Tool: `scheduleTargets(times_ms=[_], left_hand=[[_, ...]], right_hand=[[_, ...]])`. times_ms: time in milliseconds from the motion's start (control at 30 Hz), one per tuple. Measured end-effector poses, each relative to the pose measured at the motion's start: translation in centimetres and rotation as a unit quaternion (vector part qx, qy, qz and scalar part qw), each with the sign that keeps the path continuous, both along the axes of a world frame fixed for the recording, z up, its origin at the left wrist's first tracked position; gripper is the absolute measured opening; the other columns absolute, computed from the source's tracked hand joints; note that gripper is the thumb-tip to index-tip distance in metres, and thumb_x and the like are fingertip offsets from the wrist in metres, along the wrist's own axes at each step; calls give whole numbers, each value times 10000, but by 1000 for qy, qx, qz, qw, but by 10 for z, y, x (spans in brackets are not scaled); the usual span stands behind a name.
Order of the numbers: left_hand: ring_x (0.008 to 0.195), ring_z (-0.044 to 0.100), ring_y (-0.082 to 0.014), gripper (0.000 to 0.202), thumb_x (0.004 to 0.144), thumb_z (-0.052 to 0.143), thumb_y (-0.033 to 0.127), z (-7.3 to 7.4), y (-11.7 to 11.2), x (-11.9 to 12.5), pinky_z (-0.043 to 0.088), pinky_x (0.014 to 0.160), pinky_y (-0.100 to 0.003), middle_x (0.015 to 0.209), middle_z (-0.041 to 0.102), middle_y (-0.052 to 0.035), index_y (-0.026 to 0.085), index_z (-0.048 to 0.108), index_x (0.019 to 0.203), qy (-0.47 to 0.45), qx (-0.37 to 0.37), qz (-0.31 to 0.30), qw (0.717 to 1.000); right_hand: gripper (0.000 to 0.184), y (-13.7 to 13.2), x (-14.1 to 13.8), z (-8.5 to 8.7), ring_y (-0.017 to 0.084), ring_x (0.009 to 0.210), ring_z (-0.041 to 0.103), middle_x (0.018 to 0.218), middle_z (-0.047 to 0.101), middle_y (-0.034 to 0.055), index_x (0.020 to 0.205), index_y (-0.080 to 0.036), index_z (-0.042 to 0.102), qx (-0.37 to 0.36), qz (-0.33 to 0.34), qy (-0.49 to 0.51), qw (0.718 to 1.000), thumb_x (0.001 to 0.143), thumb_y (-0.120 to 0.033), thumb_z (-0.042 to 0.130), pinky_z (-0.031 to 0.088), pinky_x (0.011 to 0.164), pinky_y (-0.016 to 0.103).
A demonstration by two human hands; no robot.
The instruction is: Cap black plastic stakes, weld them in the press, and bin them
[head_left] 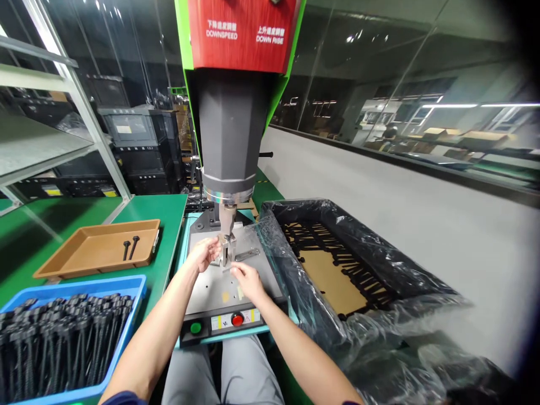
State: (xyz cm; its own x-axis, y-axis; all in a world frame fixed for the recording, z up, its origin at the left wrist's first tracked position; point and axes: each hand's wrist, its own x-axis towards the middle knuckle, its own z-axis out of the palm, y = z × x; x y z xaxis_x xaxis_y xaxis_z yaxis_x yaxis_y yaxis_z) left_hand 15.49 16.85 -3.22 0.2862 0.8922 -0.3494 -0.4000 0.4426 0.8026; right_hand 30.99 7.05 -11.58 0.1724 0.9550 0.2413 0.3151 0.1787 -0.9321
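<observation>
Left hand: at the frame's centre, the left hand (205, 256) has its fingers bent, fingertips at the left side of the fixture (225, 254); whether they grip anything, I cannot tell.
Right hand: just right of and below centre, the right hand (250, 281) has thumb and forefinger drawn close together near the fixture's foot; I cannot tell whether something small is between them.
Fixture: upright metal, at the centre of the frame, between the hands and directly under the tip (228, 218).
Press: the grey head (230, 124) fills the upper middle, below a red panel (242, 36) marked DOWNSPEED and DOWN RISE.
Buttons: lower middle, a green button (196, 327) on the left and a red button (238, 319) on the right, along the front of the plate (198, 304).
Brown tray: middle left, the brown tray (93, 247) holds two black pieces (134, 247) near its right end.
Blue bin: lower left, the blue bin (141, 287) is filled with similar black pieces.
Crate: right of centre, the black crate (371, 247) is draped in clear plastic, cardboard (329, 275) inside.
</observation>
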Motion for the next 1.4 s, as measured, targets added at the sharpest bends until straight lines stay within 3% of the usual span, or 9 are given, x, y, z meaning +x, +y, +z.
scheduleTargets(times_ms=[267,433,567,667,800,967,1167,1300,1400], left_hand=[[571,655,-90,43,824,601,133,21,1,4,546,511,-158,751,695,-62,102,620,845,-54,0,4,999],[560,652,-92,50,808,612,134,23,-1,6,539,502,-163,753,699,-64,101,620,845,-47,13,7,999],[566,648,-89,77,793,627,159,18,-3,7,519,497,-158,754,700,-60,113,621,853,-30,31,18,999],[570,641,-85,96,764,656,178,14,-8,7,502,499,-154,748,698,-52,127,620,838,-16,52,31,998],[580,631,-83,116,722,688,193,7,-23,4,489,520,-157,739,693,-55,124,628,794,13,79,33,996],[578,615,-85,163,680,725,229,-14,-43,-5,469,540,-168,721,684,-60,118,623,740,69,91,25,993],[587,601,-95,305,649,761,221,-38,-72,-20,448,551,-196,801,701,-61,133,653,920,146,76,45,985],[753,622,-156,338,646,772,227,-35,-104,-25,462,637,-231,903,714,-70,174,697,971,192,190,1,963],[914,606,-193,306,668,755,222,-26,-129,-26,459,750,-249,1016,698,-56,229,708,970,215,300,-35,929]], right_hand=[[411,64,-19,37,260,1162,515,1201,561,152,1220,-166,610,130,-178,-128,967,821,-248,554,406,1021,397],[279,85,-20,54,239,1076,567,1116,615,114,1071,-187,676,50,-130,-130,982,820,-264,584,429,971,350],[230,88,-15,64,237,1081,553,1120,601,119,1024,-167,657,60,-108,-137,983,835,-226,541,421,969,355],[233,76,-15,70,249,1104,529,1127,594,131,1038,-158,625,104,-103,-152,978,842,-199,507,407,982,387],[214,32,-18,68,254,1120,522,1121,596,135,1030,-164,612,148,-85,-131,977,855,-217,499,393,1006,418],[259,-33,-19,64,198,982,600,1120,616,73,1138,-221,561,122,22,-60,990,888,-271,512,501,841,323],[267,-59,-15,74,182,860,619,1010,648,52,1089,-212,570,142,34,-79,986,850,-324,612,505,812,314],[248,-64,-21,76,193,884,609,1015,639,64,1048,-214,581,163,31,-83,983,833,-326,633,504,819,328],[239,-65,-31,75,184,825,619,937,641,45,1006,-211,565,143,42,2,989,805,-310,648,518,777,323]])
